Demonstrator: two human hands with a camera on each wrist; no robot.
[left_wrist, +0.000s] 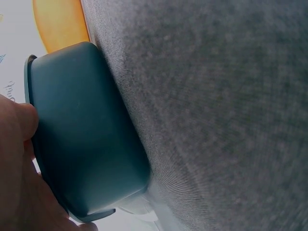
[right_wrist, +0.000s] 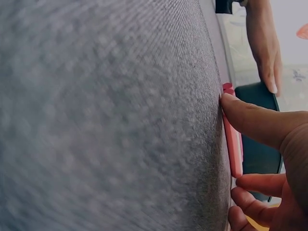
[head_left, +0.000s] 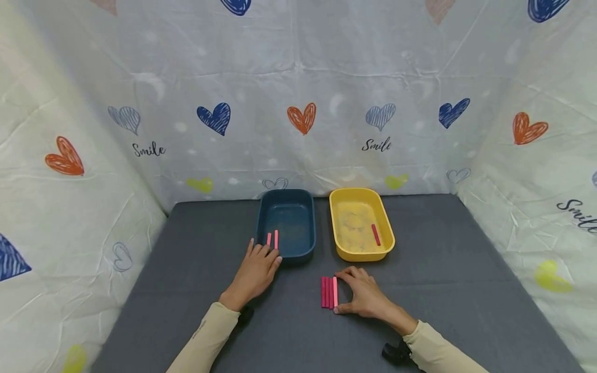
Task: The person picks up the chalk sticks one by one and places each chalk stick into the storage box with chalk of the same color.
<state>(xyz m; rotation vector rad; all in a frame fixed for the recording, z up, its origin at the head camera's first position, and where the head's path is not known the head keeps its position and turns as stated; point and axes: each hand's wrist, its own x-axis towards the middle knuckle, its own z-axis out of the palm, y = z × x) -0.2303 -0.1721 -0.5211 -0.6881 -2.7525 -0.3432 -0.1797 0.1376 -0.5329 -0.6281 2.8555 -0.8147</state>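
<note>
My right hand (head_left: 366, 294) pinches a light pink stick (head_left: 335, 292) by its two ends, thumb at the near end and fingertip at the far end. The chalk-like stick lies on the cloth at the right end of a tight row of dark pink sticks (head_left: 326, 292). In the right wrist view the same light stick (right_wrist: 234, 149) spans from thumb to fingertip. My left hand (head_left: 255, 269) rests on the near left rim of the dark blue bin (head_left: 310, 228), its thumb touching the rim in the left wrist view. Two light pink sticks (head_left: 276, 239) lie inside that bin.
To the right of the blue bin stands a yellow bin (head_left: 361, 256) with one dark pink stick (head_left: 375, 234) in it. Grey cloth (head_left: 434, 290) covers the table. Curtains (head_left: 298, 67) printed with hearts enclose the back and both sides.
</note>
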